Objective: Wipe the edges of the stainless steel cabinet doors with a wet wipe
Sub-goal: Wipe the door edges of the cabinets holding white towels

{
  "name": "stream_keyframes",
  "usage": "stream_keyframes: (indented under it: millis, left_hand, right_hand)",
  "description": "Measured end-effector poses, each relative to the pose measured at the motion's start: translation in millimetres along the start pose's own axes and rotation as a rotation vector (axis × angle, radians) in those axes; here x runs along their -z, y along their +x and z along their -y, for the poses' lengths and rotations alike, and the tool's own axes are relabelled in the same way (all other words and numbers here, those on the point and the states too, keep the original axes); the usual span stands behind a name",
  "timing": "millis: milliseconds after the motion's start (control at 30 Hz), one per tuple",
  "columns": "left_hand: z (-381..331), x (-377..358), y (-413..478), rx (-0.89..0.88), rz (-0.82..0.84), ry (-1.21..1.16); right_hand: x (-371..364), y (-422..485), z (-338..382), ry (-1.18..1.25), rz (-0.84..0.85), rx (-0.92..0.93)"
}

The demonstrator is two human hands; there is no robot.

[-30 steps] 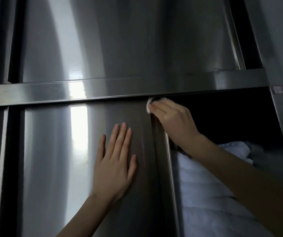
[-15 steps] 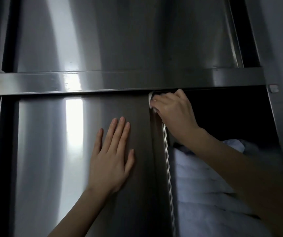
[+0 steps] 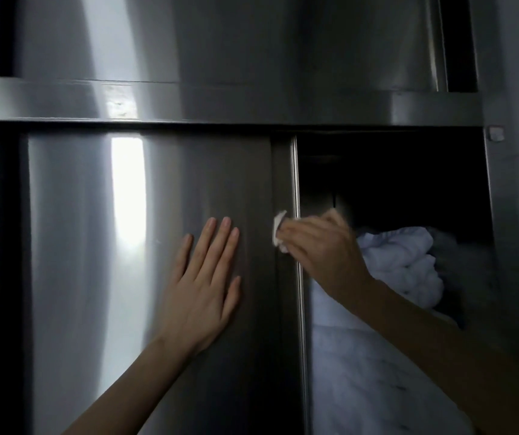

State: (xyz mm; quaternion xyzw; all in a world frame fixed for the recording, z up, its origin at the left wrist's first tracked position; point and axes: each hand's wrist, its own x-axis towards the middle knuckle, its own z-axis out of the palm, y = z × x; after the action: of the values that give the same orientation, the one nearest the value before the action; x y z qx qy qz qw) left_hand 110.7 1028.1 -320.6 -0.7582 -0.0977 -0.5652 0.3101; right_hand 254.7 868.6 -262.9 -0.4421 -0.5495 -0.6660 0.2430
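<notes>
At edge of one door (image 3: 95, 246): one wipe (image 3: 278, 232) gripped by right hand (image 3: 324, 249); left hand (image 3: 201, 296) flat on door, fingers straight; one cloth bundle (image 3: 402, 265) inside.

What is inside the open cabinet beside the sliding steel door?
A crumpled pale cloth shows, with flat pale fabric below it. Above them the cabinet is too dark to see. The door and the right hand hide the rest.

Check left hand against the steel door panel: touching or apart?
Touching. The head view shows the left hand laid flat on the door panel, fingers straight and spread, with palm and fingertips against the steel and no gap visible.
</notes>
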Motion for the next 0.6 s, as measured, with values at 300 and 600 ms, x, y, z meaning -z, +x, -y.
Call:
stream_keyframes:
  millis: [300,600]
  left_hand:
    - [2,-1,-1,-0.007,0.014,0.005]
    - [1,0,0,-0.002,-0.005,0.014]
  right_hand:
    - [-19,-30,45,0.039,-0.028,-0.279]
    - [-27,35,26,0.022,-0.113,-0.411]
